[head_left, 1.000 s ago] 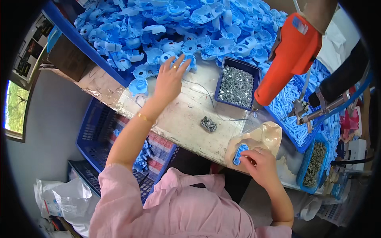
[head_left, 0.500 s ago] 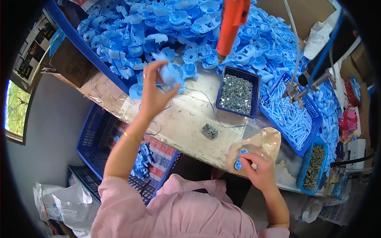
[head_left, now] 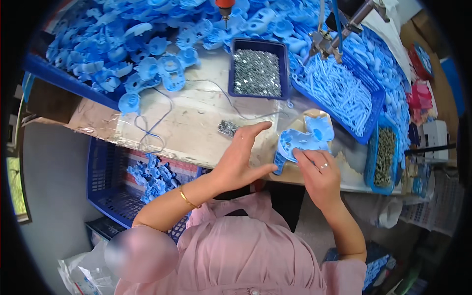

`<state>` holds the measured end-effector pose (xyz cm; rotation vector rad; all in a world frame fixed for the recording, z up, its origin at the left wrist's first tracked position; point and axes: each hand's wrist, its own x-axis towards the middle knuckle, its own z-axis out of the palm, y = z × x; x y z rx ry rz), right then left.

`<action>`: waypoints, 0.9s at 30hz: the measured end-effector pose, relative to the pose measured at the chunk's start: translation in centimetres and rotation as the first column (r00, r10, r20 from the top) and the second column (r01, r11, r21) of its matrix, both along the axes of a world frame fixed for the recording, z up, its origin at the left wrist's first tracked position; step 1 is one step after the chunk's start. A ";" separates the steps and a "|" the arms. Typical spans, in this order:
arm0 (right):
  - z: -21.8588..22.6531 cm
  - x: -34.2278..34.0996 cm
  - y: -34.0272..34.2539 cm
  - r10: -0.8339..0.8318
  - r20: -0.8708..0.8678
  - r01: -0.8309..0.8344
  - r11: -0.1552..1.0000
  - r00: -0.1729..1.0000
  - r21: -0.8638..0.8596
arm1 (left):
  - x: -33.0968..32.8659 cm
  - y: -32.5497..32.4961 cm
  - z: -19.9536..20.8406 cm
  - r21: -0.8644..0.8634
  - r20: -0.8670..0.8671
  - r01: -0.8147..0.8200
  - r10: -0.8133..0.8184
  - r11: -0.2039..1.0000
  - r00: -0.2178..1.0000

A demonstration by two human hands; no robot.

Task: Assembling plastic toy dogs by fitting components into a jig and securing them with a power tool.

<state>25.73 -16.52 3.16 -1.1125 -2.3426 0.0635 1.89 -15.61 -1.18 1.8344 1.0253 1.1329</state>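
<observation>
A light blue moulded plastic shell lies over a tan block at the table's front edge. My right hand pinches the shell's near edge between thumb and fingers. A narrow blue plastic strip juts toward me from under the shell's left side. To the left, my left hand is empty, its fingers spread and its thumb tip close to the strip. Beyond that hand lies a small heap of screws, partly hidden by the fingers.
A dark blue box of screws stands farther back, under a red power screwdriver. On the right are a blue basket of thin blue parts and a tub of small metal pieces. Blue shells are piled behind; a crate sits lower left.
My left hand came from the shell pile to the front right and let go of the shell. The shell now rests at the tan block, held by my right hand. The whole view has shifted.
</observation>
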 end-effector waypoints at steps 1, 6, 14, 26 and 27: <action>-0.5 0.2 -0.5 -0.023 0.036 0.024 1.000 0.999 -0.009 | 0.2 0.1 -0.1 0.033 -0.109 0.017 -0.014 0.999 0.994; -2.4 0.8 -1.1 -0.035 0.107 0.047 0.993 0.994 -0.110 | 2.2 0.4 -0.8 0.067 -0.251 0.053 -0.035 0.996 0.967; -2.3 1.9 -0.9 0.045 0.132 -0.019 0.981 0.990 -0.193 | 2.9 0.5 -0.9 0.077 -0.303 0.088 -0.061 0.993 0.951; -1.7 2.0 0.2 0.108 0.238 -0.033 0.953 0.965 -0.300 | 2.9 0.6 -0.6 0.059 -0.340 0.077 -0.053 0.995 0.939; -1.8 2.0 0.2 0.103 0.239 -0.027 0.953 0.965 -0.303 | 2.9 0.7 -0.5 0.061 -0.346 0.086 -0.060 0.994 0.936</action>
